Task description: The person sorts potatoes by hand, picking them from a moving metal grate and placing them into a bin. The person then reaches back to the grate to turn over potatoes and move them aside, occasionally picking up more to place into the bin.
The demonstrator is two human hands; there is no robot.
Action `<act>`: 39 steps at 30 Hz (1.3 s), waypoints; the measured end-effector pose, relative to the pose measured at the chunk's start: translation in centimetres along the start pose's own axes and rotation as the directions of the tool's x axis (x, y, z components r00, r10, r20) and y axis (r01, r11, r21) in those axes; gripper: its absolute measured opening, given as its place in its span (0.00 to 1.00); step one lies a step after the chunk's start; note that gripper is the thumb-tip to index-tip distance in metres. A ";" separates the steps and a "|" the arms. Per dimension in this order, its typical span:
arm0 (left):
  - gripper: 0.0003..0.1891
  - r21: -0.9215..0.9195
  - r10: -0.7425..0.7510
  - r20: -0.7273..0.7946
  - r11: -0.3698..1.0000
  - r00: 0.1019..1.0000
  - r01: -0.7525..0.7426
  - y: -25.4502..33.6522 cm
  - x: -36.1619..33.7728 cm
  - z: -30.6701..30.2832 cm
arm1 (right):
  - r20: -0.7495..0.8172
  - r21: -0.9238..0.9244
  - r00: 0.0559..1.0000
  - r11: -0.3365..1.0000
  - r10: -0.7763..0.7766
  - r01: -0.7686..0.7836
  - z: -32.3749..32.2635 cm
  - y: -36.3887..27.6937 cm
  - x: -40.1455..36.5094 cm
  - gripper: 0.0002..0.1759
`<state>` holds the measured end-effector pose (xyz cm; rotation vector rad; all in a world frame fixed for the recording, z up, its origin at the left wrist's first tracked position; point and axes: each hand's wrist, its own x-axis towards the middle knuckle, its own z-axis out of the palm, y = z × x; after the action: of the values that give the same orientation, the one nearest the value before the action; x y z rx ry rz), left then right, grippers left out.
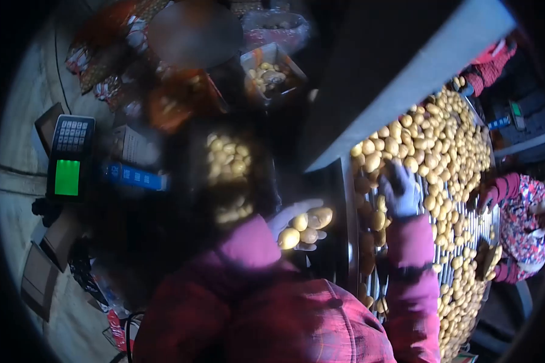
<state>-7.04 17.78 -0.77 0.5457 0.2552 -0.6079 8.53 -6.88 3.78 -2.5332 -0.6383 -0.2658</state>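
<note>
My left hand (293, 225), in a light glove, cradles several potatoes (289, 238) beside the edge of the roller conveyor. Over the conveyor, my right hand (401, 189), gloved in grey-blue, reaches down onto the potatoes (427, 145) spread there. Its fingers point away from me and are partly blurred, and whether they grip a potato is hidden. Left of my left hand sits a dark container of potatoes (229, 158).
Co-workers in patterned clothes stand at the conveyor's far side (521, 218) and far end (490, 69). A slanted metal beam (406, 78) crosses above. At left are a scale display (69, 157), an orange crate (184, 100) and a white bin (272, 75).
</note>
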 end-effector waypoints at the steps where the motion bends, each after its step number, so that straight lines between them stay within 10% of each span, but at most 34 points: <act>1: 0.28 0.074 0.000 -0.001 0.997 1.000 0.000 0.3 -0.6 -0.2 | 0.096 0.068 0.988 0.991 -0.121 0.115 -0.1 -1.7 -0.9 0.25; 6: 0.21 0.032 -0.032 -0.023 0.999 0.999 0.033 3.4 -3.1 1.1 | 0.421 0.166 0.866 0.962 -0.270 0.219 2.8 -12.9 -3.0 0.27; 12: 0.19 0.568 0.019 -0.095 0.822 0.995 0.038 4.2 -5.1 -2.6 | 0.287 0.469 0.926 0.879 -0.246 0.089 4.8 -12.8 -3.3 0.31; 13: 0.20 0.106 -0.019 -0.089 0.994 0.996 0.028 4.3 -5.8 -2.0 | 0.261 0.470 0.936 0.878 -0.236 0.091 4.5 -11.9 -3.1 0.29; 16: 0.24 -0.208 -0.020 -0.199 0.978 0.980 -0.022 4.6 -4.4 -4.5 | 0.333 0.320 0.937 0.922 0.103 -0.215 2.0 -10.1 -5.3 0.24; 18: 0.24 -0.175 0.025 -0.365 0.980 0.931 -0.094 6.2 -3.6 -5.7 | 0.243 0.240 0.959 0.949 0.146 -0.205 1.3 -8.9 -7.4 0.22; 20: 0.21 -0.237 0.065 -0.163 0.966 0.984 -0.103 8.3 -0.8 -10.4 | 0.127 -0.004 0.984 0.992 0.122 -0.122 0.5 -8.8 -9.3 0.22; 22: 0.20 -0.062 0.309 -0.270 0.939 0.912 -0.337 11.6 0.9 -8.7 | 0.051 -0.091 0.974 0.972 0.221 -0.216 0.9 -8.0 -12.1 0.24; 24: 0.22 0.822 0.674 -0.022 0.432 0.738 -0.370 15.3 2.6 -7.8 | 0.091 -0.124 0.976 0.974 0.199 -0.187 1.0 -7.4 -14.0 0.28; 25: 0.22 0.829 0.672 -0.037 0.434 0.739 -0.353 17.2 3.7 -8.1 | 0.125 -0.194 0.969 0.963 0.213 -0.187 0.7 -8.0 -14.4 0.31; 29: 0.22 0.364 0.368 -0.275 0.895 0.888 -0.258 21.1 8.5 -9.5 | 0.091 -0.331 0.966 0.922 0.243 -0.200 1.5 -7.8 -15.3 0.33; 39: 0.20 0.210 -0.191 -0.161 0.952 0.968 0.223 8.5 3.9 -5.8 | 0.186 0.058 0.965 0.978 0.187 -0.201 -0.8 -3.4 -17.6 0.18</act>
<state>0.79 24.98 -3.55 0.7899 0.3815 -0.8105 -8.50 -11.55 0.58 -2.5412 -0.4516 0.0566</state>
